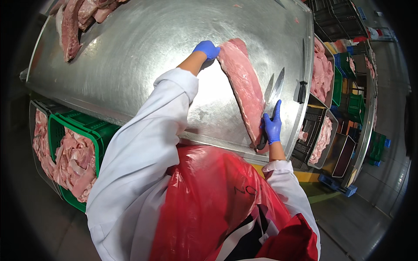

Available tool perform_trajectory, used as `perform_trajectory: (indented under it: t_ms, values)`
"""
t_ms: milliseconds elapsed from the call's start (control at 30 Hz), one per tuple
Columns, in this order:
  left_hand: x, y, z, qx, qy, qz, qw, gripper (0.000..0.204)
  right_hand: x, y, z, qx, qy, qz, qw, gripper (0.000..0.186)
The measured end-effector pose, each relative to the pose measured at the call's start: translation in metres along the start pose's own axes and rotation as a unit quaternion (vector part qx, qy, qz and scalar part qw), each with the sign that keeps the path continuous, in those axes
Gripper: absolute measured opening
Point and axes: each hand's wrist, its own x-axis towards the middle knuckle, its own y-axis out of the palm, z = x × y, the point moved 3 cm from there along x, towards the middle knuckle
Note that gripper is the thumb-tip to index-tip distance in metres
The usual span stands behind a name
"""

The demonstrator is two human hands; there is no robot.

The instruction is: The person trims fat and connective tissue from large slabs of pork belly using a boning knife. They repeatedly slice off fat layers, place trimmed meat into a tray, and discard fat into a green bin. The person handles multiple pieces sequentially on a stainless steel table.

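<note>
A long pink slab of pork loin lies on the steel table, stretching from the far middle toward the near edge. My left hand, in a blue glove, grips the loin's far left end with its fingers closed; the fingertips are partly hidden. Beside the near right end of the meat, my blue-gloved right hand holds a knife. Its blade points away from me, just right of the loin, and the dark handle runs under my palm.
A sharpening steel rests along the table's right edge. More meat cuts are piled at the far left. A green crate of trimmings stands below left; a bin of meat and a tray of trimmings stand right.
</note>
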Motion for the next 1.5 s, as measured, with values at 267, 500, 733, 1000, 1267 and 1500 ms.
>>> perform_trajectory:
  t_ms: [267,500,733,1000,1267,1500]
  values:
    - [-0.026,0.011,0.029,-0.459,-0.027,-0.048,0.887,0.007,0.068,0.059,0.1,-0.126,-0.03,0.099,0.987,0.08]
    - [-0.027,0.015,0.032,-0.391,0.051,-0.116,0.911,0.012,0.136,0.134,0.194,-0.095,-0.31,0.14,0.936,0.055]
    - [-0.045,0.001,0.023,-0.365,0.08,-0.128,0.919,0.017,0.11,0.069,0.152,-0.344,-0.134,0.362,0.856,0.08]
    - [-0.052,-0.028,-0.005,-0.23,0.158,-0.11,0.954,0.017,0.154,0.126,0.152,0.003,-0.201,0.313,0.928,0.039]
    - [-0.1,-0.06,-0.079,-0.248,0.286,-0.107,0.919,0.013,0.122,0.094,0.07,-0.046,-0.179,0.311,0.932,0.056]
    - [-0.182,-0.115,-0.031,-0.304,0.223,-0.167,0.911,0.01,0.049,-0.004,0.037,-0.319,-0.179,0.479,0.798,0.062]
